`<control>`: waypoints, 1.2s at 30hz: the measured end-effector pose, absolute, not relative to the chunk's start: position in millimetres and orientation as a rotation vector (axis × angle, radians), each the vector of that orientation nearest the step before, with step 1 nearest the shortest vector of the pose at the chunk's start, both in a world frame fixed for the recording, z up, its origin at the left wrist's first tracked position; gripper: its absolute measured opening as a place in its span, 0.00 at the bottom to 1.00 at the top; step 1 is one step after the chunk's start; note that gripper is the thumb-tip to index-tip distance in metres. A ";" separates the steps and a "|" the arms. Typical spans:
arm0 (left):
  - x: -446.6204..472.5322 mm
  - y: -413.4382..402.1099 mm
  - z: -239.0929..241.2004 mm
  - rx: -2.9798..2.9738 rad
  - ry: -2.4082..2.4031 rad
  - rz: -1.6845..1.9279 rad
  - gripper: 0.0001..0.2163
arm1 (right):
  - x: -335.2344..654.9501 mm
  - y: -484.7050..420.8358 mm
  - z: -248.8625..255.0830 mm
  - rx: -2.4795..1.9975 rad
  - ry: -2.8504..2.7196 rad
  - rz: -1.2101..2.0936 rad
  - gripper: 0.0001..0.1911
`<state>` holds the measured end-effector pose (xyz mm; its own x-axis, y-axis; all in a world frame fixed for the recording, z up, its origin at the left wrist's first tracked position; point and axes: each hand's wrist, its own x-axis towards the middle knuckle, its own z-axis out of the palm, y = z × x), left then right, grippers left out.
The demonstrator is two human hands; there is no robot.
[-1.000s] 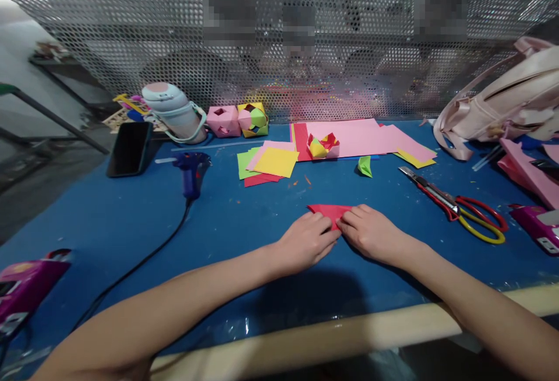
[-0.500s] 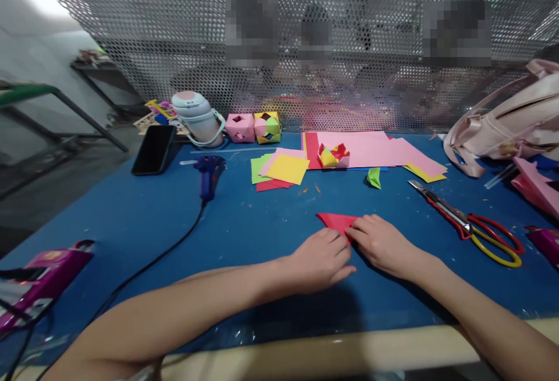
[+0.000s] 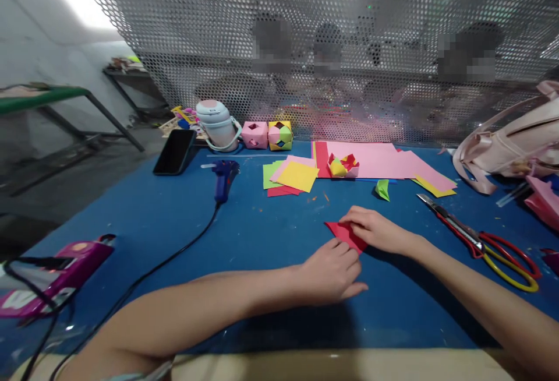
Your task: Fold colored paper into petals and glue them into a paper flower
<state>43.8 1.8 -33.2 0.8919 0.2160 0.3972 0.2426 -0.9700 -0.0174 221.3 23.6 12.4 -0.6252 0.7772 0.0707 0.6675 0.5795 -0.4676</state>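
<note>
Hands (image 3: 334,271), slightly apart, touch red paper (image 3: 344,233) on blue tabletop (image 3: 266,238); their grip is unclear.

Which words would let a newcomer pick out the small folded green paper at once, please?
On the blue table, large pink sheets lie near the perforated screen. In front of them, right of the multicoloured paper crown, sits the small folded green paper. Unlike the flat green sheets in the pile farther left, it is folded and raised.

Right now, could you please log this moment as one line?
left hand: fingers at red paper; right hand: fingers on red paper; green folded piece: beyond, untouched; blue glue gun: leftward, untouched
</note>
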 end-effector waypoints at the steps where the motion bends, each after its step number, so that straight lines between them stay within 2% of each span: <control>1: 43.9 1.9 -33.2 -2.985 -0.358 -0.629 0.19 | 223.1 25.8 10.2 -1.187 -2.522 0.590 0.16; 17: 44.5 2.0 -30.3 -2.951 -0.328 -0.669 0.19 | 196.4 51.2 -2.4 -1.033 -2.621 0.544 0.14; 31: 42.4 5.1 -17.6 -3.099 -0.599 -0.443 0.19 | 299.6 -12.6 -12.4 -1.333 -2.701 -0.053 0.17; 36: 43.7 10.1 -15.2 -3.099 -0.823 -0.481 0.19 | 290.6 -21.1 -4.1 -1.455 -2.572 -0.209 0.15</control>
